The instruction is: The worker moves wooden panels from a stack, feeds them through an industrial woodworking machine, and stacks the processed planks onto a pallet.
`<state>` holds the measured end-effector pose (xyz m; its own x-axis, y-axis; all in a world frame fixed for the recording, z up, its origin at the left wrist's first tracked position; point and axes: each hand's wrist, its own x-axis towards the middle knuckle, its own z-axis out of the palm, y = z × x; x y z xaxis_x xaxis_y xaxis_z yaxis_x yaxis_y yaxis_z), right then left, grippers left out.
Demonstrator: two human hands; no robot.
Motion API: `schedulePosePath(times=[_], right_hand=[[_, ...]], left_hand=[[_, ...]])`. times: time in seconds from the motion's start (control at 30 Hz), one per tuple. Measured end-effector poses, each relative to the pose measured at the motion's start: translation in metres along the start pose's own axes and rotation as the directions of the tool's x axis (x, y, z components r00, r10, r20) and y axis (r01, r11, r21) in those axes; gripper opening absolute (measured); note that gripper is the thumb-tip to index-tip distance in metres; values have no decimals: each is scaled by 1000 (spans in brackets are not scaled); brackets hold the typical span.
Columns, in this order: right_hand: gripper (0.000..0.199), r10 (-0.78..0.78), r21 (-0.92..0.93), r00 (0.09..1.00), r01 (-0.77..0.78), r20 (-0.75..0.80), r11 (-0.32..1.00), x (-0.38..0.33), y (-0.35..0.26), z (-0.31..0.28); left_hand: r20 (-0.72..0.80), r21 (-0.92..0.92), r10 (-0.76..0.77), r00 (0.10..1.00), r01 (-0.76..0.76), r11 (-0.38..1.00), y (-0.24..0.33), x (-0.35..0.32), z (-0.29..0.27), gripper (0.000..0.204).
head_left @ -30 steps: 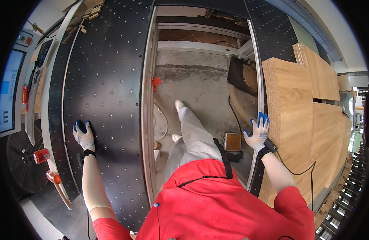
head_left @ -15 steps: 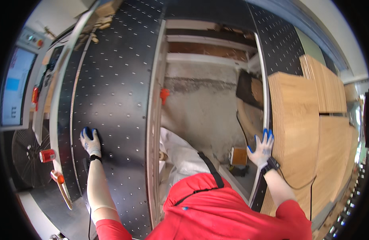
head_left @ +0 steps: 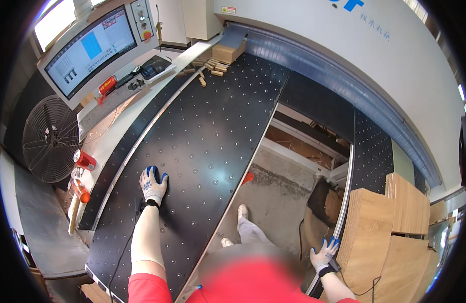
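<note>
Black table (head_left: pixel 212 131), gap (head_left: pixel 278 202) along right edge (head_left: pixel 233 194)

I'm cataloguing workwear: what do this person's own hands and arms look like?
The left hand and right hand wear pale, blue-tipped gloves with bluish print. Each wrist has a black band and a small dark box with a thin black cable. The sleeves are red.

The shirt (head_left: pixel 243 293) runs off the lower edge, its upper part blurred; it hides the upper legs (head_left: pixel 254 234). The left hand (head_left: pixel 153 187) covers its own palm. Whether the right hand (head_left: pixel 323 254) touches the rail (head_left: pixel 346 194) is hard to tell. Small text on the screen (head_left: pixel 94 53) is illegible; the machine's (head_left: pixel 313 22) top is cut off.
</note>
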<state>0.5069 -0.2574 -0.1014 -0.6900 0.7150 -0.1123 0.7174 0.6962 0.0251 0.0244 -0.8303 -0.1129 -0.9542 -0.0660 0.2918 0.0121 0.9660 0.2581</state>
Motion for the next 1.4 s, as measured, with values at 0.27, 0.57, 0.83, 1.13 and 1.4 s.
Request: schedulePosePath(times=[0.27, 0.57, 0.83, 1.13, 1.4], right_hand=[[83, -507, 449, 850, 512, -144, 732, 77, -196, -4], [85, -732, 315, 518, 854, -443, 413, 339, -492, -115], [103, -739, 139, 666, 745, -103, 652, 593, -806, -142], [97, -721, -97, 625, 732, -300, 675, 678, -954, -105], [95, -693, -38, 702, 697, -166, 716, 688, -960, -118]], left_hand=[[-103, -134, -59, 993, 45, 990, -14, -1, 1, 58], [-92, -64, -79, 993, 73, 995, -5, 2, 0, 57], [9, 2, -286, 958, 286, 958, 14, 17, -5, 57], [77, 69, -402, 912, 397, 915, 18, 33, -11, 63], [110, 78, -421, 900, 415, 907, 17, 38, -4, 65]])
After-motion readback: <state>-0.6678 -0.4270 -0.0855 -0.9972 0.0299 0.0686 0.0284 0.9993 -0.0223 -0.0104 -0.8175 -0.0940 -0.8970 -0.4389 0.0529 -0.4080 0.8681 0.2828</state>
